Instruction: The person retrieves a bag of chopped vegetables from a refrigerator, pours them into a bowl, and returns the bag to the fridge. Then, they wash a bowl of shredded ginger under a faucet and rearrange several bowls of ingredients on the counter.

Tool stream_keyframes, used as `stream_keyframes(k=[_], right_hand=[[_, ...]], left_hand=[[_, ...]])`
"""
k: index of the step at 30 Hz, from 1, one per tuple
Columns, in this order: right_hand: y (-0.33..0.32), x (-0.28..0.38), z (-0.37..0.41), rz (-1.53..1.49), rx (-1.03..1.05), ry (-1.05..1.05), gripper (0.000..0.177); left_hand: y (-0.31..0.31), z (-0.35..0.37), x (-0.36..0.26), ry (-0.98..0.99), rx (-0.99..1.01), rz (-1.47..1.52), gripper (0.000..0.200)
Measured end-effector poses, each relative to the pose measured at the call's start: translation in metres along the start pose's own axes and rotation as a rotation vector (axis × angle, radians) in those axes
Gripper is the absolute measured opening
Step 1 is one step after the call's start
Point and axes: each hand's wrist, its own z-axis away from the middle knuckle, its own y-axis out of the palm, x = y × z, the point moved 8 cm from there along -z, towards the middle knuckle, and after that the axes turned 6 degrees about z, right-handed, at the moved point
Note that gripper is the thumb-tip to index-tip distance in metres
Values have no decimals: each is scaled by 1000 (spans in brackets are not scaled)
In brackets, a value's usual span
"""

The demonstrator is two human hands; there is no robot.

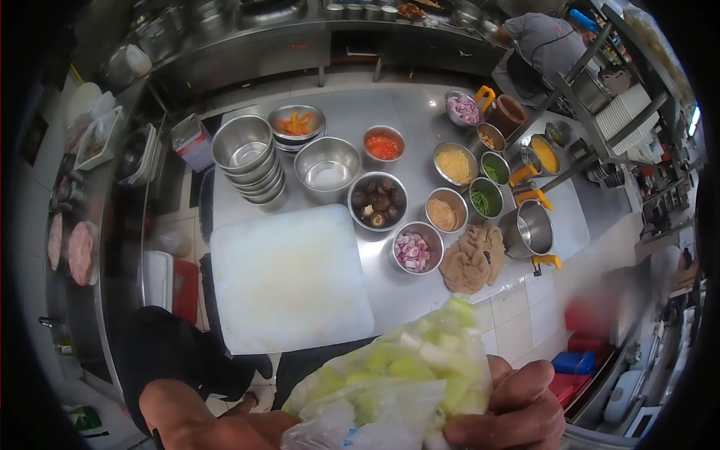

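A clear plastic bag [397, 360] filled with pale green and white cut pieces hangs low in the head view, in front of the table edge. My right hand [517, 405] grips its right side with bent fingers. At the bag's lower left is my left hand [255, 431], its fingers hidden behind the plastic. A white cutting board [289, 277] lies on the steel table beyond the bag. Just past the bag stand a bowl of cut purple onion [414, 250] and a crumpled brown cloth [472, 259].
Stacked steel bowls [247, 161], an empty bowl [328, 169] and a bowl of mushrooms [377, 201] stand behind the board. Several ingredient bowls and a steel pot [527, 231] occupy the right side. A person [544, 52] bends at the back right.
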Motion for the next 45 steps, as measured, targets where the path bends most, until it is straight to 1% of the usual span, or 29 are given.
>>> stream_keyframes(k=[2,3,5,6,8,9,10,11,12,13,15,17,18,19,20,21,22,23,24,26,27,28,30,32,35,39,41,44,45], right_hand=[[1,-2,-3,-11,13,-29,19],[1,-2,-3,-24,27,-58,19],[1,-3,2,-38,23,-77,20],[0,-2,5,-43,20,-99,20],[-2,-2,2,-45,76,-64,21],[0,-1,1,-36,133,-35,22],[3,5,0,-43,134,-35,22],[4,6,-1,27,66,69,21],[3,1,-1,90,-2,169,21],[-2,-3,1,82,1,166,21],[-4,3,6,30,173,-104,20],[-6,6,5,36,177,-140,20],[-2,9,2,67,184,-176,20],[-1,10,1,98,60,-97,20],[-4,4,0,105,56,-94,20],[-5,0,-1,23,142,-154,19],[-4,0,1,-57,229,-214,18],[-4,0,1,-31,228,-211,18],[-2,-5,1,-84,233,-128,19],[-2,-13,1,-120,229,-45,21],[0,-17,1,-158,241,-40,22],[-1,-20,1,-190,258,-31,23],[-1,-17,0,-208,282,-7,24],[3,-21,-7,-190,200,139,24],[6,-22,-12,-239,272,21,23],[6,-22,-16,-300,279,82,19],[10,-29,-19,-334,366,347,13],[7,-26,-19,-328,295,243,13],[7,-27,-18,-327,267,216,13]], left_hand=[[12,0,9,-146,212,77,15],[11,-3,10,-150,209,80,15],[18,-6,4,-14,325,83,10],[29,-1,10,-21,320,85,10],[-9,20,-1,267,-608,-172,7],[-6,18,5,265,-611,-172,7],[-7,19,4,352,-715,-192,7],[-10,24,0,437,-819,-214,6],[-11,26,2,432,-831,-222,6],[-10,25,5,407,-787,-208,5],[-15,26,1,369,-757,-204,5],[-18,10,1,171,-452,-26,3],[-18,13,4,156,-469,-35,3],[-20,14,3,221,-496,-15,2],[-22,13,2,293,-509,8,1],[-27,11,1,296,-492,14,1],[-26,3,1,273,-340,31,2],[-21,-4,3,252,-185,48,4],[-11,-3,7,260,-166,55,4],[-15,7,13,344,-454,203,7],[-16,1,1,288,-277,141,8],[-8,1,2,298,-261,145,8],[-16,19,6,366,-697,173,9],[-21,22,4,313,-628,112,12],[-22,21,-8,420,-541,-26,12],[-24,16,-16,485,-512,-15,11],[-23,16,-17,506,-487,12,11],[-20,16,-20,558,-448,-30,11],[-20,16,-20,528,-495,-25,11]])
